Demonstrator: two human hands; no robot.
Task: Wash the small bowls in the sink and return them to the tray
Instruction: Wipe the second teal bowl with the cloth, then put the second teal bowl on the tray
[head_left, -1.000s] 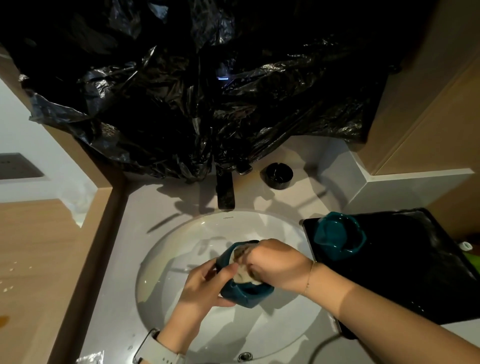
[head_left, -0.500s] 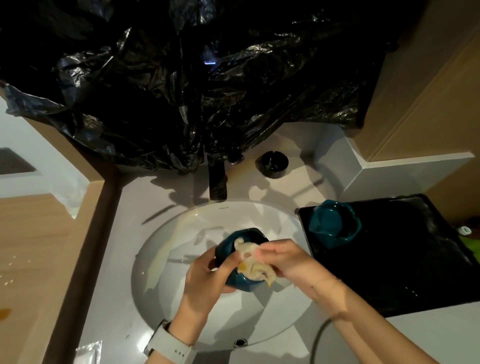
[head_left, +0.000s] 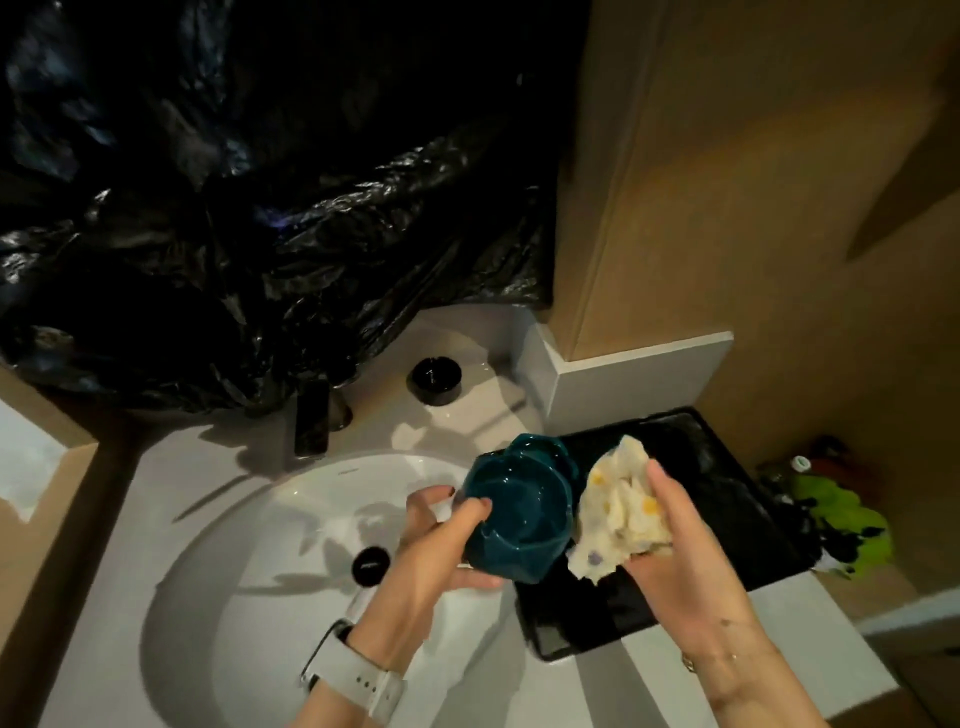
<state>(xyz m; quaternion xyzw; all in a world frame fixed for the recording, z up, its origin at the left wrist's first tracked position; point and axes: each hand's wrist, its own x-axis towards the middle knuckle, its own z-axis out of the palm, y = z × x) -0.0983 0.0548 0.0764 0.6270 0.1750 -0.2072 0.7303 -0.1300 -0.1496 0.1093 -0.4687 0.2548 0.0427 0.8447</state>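
View: one wide-angle head camera
Position: above the sink (head_left: 218, 597), close over both hands
Facing: forward and down, toward the faucet (head_left: 311, 415) and wall
Edges: tray (head_left: 727, 519) at right

Both forearms are bare. The left wrist wears a white rubber-strapped watch (head_left: 358, 678) with a dark-edged case; the right wrist carries a thin chain bracelet (head_left: 727, 656).
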